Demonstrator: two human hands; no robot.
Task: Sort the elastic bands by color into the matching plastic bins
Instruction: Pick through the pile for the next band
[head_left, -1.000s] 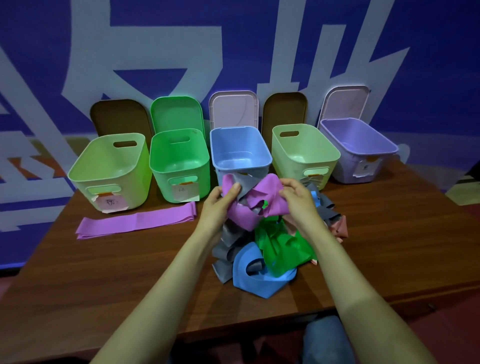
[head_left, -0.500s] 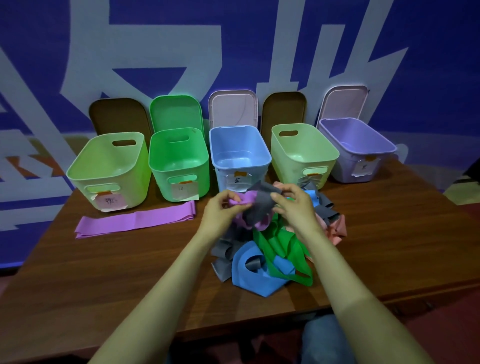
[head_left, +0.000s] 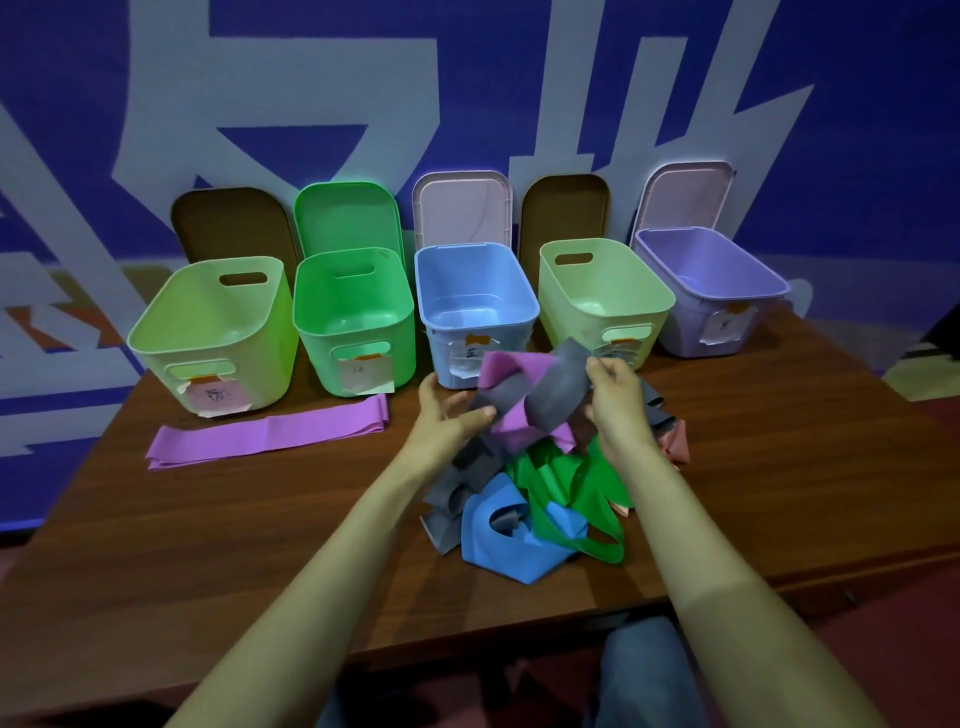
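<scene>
- Blue band (head_left: 511, 548) lies lowest in the frame, at the near edge of the heap on the wooden table (head_left: 208, 545). A green band (head_left: 576, 486) is looped over it, and more grey strips trail to its left.
- Just above, at centre frame, both hands lift a grey band (head_left: 553, 389) wound together with a purple band (head_left: 524, 423).
- The left hand (head_left: 447, 415) has its thumb laid on the grey band's lower end with fingers behind it, a loose pinch. The right hand (head_left: 615, 400) nips the band's upper end between thumb and fingertips.
- A pink band (head_left: 678, 447) peeks out right of the right wrist.
- The step in hand looks like freeing one colour from the knot. It would go best by holding one band fixed and feeding the other through its loop. Stretching the two apart would likely tighten the twist and drag the heap along.
- At left of frame a folded purple band (head_left: 270, 436) lies flat on the table, outside any bin.
- Farther up stands the row of open bins, all apparently empty: left pale-green bin (head_left: 208, 332), green bin (head_left: 353, 312), blue bin (head_left: 475, 296), right pale-green bin (head_left: 602, 291) and lilac bin (head_left: 711, 280).
- The paper labels are too blurred to read, so the grey band's bin cannot be told; purple probably goes in the lilac bin.
- Lids (head_left: 460, 208) lean upright behind the bins.
</scene>
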